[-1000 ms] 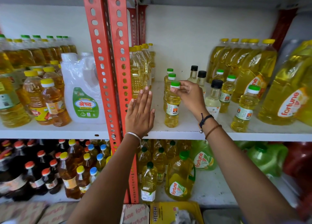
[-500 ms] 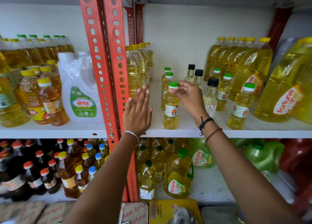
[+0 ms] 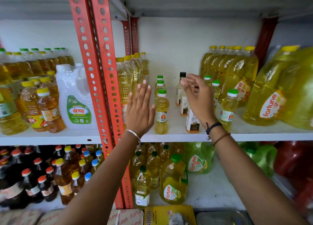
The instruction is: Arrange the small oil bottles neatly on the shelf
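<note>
On the white shelf (image 3: 177, 136) three small green-capped oil bottles stand in a row front to back; the front one (image 3: 161, 113) is nearest the edge. My left hand (image 3: 140, 109) is flat and open just left of it, thumb touching its side. My right hand (image 3: 198, 99) hovers open with spread fingers over the black-capped pale bottles (image 3: 182, 82), hiding most of them. Three more small green-capped bottles, the nearest (image 3: 227, 109), stand to the right.
Tall yellow-capped oil bottles (image 3: 125, 82) stand at the red upright post (image 3: 101, 82). Large Fortune jugs (image 3: 277, 92) fill the right of the shelf. A white jug (image 3: 76, 97) and amber bottles sit left. The lower shelf holds more bottles.
My right hand let go of the front green-capped bottle's cap and moved right and up over the black-capped bottles. My left hand stayed beside the bottle.
</note>
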Motion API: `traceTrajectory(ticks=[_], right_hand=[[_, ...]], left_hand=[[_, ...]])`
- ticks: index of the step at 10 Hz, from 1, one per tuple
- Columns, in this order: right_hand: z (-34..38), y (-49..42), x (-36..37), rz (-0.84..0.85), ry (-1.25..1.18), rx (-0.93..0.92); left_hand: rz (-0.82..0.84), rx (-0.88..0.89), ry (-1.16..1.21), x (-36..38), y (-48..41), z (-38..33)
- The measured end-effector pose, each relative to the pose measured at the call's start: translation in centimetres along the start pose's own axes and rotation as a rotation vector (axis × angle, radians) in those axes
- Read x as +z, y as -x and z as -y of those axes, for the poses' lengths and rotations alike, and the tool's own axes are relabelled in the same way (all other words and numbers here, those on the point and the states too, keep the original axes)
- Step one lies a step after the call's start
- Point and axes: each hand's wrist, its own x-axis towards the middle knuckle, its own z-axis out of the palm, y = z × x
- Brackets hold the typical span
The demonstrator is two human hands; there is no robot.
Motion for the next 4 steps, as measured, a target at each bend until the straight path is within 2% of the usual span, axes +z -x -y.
traceTrajectory(ticks=[2,3,4], right_hand=[[1.6,-6.3,-6.9,-0.167,0.124,-0.166],[3.1,-10.2,-10.0,-0.204,0.26,-0.276],[4.2,-13.9,-11.7,-0.151,0.382,-0.358]], left_hand=[[-0.118,0.111,0.081,-2.0,-9.5,-5.8],[-0.182,0.186,0.068,-3.1,-15.1,-8.6],[-0.21,0.209,0.014,-3.7,-20.8,-10.6]])
